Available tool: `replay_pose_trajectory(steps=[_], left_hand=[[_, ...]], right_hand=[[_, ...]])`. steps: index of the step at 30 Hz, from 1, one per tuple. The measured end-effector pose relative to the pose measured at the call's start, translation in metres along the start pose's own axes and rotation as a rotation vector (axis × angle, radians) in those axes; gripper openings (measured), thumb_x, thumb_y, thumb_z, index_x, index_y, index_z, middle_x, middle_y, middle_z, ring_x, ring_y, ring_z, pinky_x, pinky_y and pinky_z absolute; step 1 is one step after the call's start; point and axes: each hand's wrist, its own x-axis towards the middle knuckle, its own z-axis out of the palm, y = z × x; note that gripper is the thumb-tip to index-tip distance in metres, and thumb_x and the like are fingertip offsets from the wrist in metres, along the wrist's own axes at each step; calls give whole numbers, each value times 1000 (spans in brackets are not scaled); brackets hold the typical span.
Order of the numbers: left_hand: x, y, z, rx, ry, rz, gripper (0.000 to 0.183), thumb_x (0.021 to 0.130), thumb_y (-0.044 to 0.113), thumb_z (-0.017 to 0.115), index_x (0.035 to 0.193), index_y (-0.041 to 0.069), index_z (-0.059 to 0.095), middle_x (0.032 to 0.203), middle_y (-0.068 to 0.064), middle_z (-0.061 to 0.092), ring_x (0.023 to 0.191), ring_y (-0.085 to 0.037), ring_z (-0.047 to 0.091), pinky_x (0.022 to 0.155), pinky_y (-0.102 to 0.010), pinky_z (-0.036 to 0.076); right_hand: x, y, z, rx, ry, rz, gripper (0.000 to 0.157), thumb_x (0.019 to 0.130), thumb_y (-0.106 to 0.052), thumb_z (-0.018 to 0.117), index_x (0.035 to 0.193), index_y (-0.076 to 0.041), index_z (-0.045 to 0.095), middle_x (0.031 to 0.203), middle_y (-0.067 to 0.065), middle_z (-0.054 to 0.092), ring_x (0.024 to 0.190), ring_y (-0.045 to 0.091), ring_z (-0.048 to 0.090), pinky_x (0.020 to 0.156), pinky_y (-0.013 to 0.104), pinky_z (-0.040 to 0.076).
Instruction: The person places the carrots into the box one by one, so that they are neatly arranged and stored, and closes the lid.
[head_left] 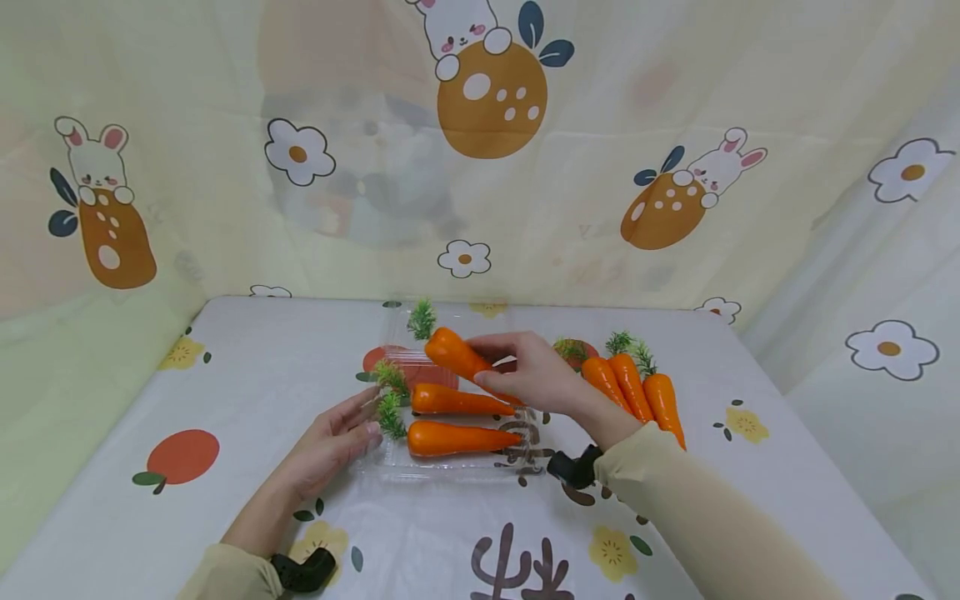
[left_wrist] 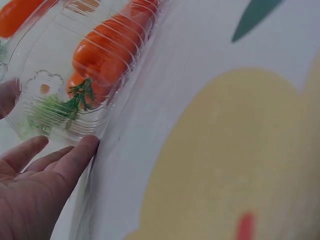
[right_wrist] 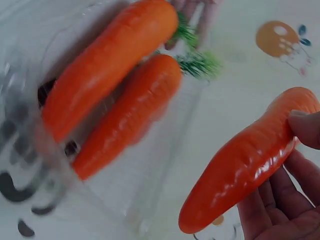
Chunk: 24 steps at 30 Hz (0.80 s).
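My right hand point(head_left: 536, 375) pinches an orange carrot point(head_left: 455, 353) between thumb and fingers, its leafy green top pointing left. In the right wrist view this carrot point(right_wrist: 250, 160) is raised at a slant, beside a clear plastic container point(right_wrist: 150, 200). Inside the container point(head_left: 450, 475), two carrots, the rear one point(head_left: 457, 399) and the front one point(head_left: 457, 438), lie side by side with green tops to the left. My left hand point(head_left: 330, 446) is at the container's left end, fingers loosely extended; in the left wrist view, fingertips point(left_wrist: 89, 142) meet its ribbed edge.
Three more carrots point(head_left: 630, 387) lie together on the table right of the container, partly behind my right forearm. Clear plastic point(head_left: 401, 321) extends behind the container. A printed cloth point(head_left: 247, 375) covers the table, and a patterned curtain point(head_left: 375, 208) hangs along the back.
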Motion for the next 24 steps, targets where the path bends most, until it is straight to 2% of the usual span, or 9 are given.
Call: replay_pose_trajectory(steps=[6, 14, 24], left_hand=[[0, 0, -1, -6, -9, 14, 72, 105, 18, 57, 164, 5, 17, 169, -24, 16, 156, -42, 19, 118, -48, 34], [0, -1, -1, 4, -26, 35, 72, 105, 18, 57, 164, 4, 17, 169, -24, 17, 156, -43, 20, 118, -47, 35], [0, -1, -1, 6, -22, 35, 72, 105, 18, 57, 164, 4, 17, 169, -25, 16, 156, -43, 19, 118, -47, 36]], right_hand=[[14, 4, 18, -86, -90, 22, 46, 97, -7, 65, 143, -4, 59, 130, 9, 69, 113, 22, 64, 100, 36, 57], [18, 14, 27, -194, -230, 30, 43, 96, -9, 69, 139, -7, 64, 132, 7, 70, 112, 20, 64, 98, 32, 58], [22, 16, 33, -271, -276, 45, 41, 94, -5, 71, 135, -5, 65, 130, 8, 70, 115, 23, 66, 103, 38, 56]])
